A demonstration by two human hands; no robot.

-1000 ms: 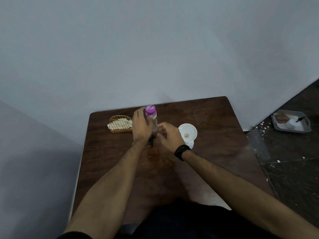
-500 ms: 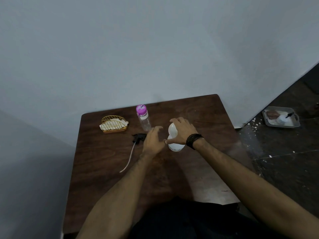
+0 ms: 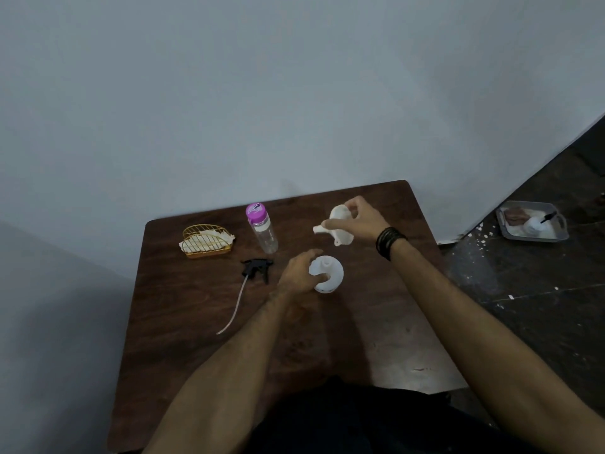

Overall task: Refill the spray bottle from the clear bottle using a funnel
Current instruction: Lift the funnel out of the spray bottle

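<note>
The white spray bottle body (image 3: pixel 330 273) stands upright mid-table with its neck uncovered, and my left hand (image 3: pixel 296 273) grips its left side. My right hand (image 3: pixel 360 219) holds the white funnel (image 3: pixel 339 226) in the air behind the bottle, tilted with its spout pointing left. The clear bottle (image 3: pixel 263 232) with a pink cap stands upright to the left, touched by neither hand. The black spray trigger head (image 3: pixel 257 268) with its long dip tube lies flat on the table, left of my left hand.
The brown wooden table (image 3: pixel 183 322) stands against a grey wall. A gold wire basket (image 3: pixel 206 240) with white napkins sits at its back left. On the dark floor to the right lies a grey tray (image 3: pixel 532 221) with small items.
My right hand has lifted the funnel off the spray bottle and tilted it. My left hand has closed on the bottle body. A second ago my left hand was at the clear bottle.
</note>
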